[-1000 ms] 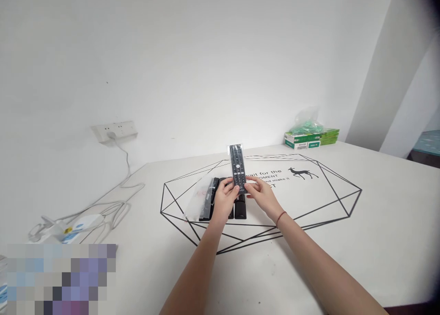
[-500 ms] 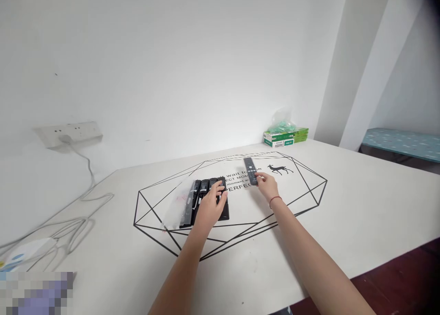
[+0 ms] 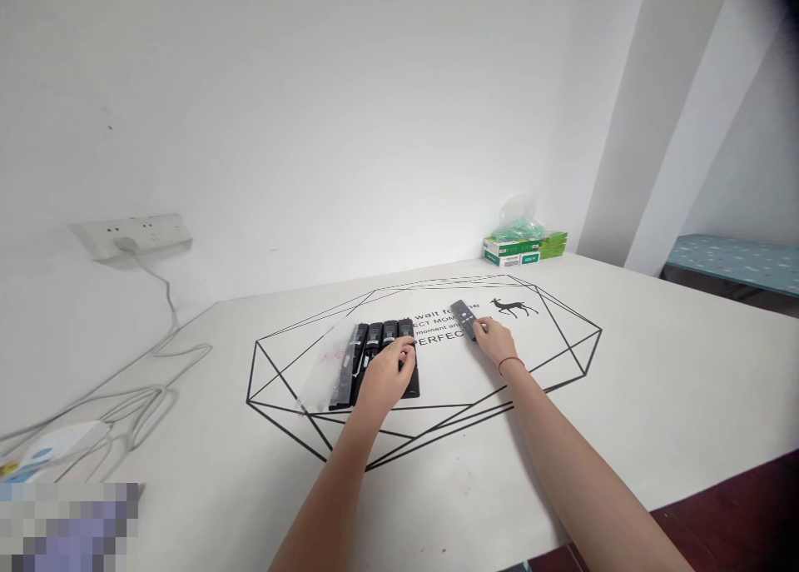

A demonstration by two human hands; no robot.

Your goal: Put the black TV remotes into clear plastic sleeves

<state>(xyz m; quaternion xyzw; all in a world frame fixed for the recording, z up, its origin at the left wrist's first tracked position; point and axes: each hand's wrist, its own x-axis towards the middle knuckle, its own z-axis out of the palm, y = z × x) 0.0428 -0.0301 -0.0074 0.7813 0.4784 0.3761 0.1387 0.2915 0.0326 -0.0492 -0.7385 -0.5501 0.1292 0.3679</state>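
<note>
My right hand (image 3: 498,339) grips the lower end of a dark remote control (image 3: 463,316), whose button side faces up. The remote slants over the printed lettering on the tabletop. Several black remote controls (image 3: 389,331) lie side by side in a row, back side up. My left hand (image 3: 388,370) is over the right part of this row, its fingers bent and the thumb apart from them. It hides part of the remotes beneath. A clear plastic bag (image 3: 321,372) lies along the row's left side and partly covers the leftmost remote.
Green-and-white boxes (image 3: 512,251) stand at the back by the wall, topped by a plastic bag with green contents (image 3: 520,226). Cables (image 3: 134,405) run across the left of the white table (image 3: 655,372) from a wall socket (image 3: 137,235). A blue patterned table (image 3: 736,260) is at far right.
The remote in my right hand has tilted, its far end now lower and more slanted. My left hand's fingers have drawn in over the row. The view has shifted slightly.
</note>
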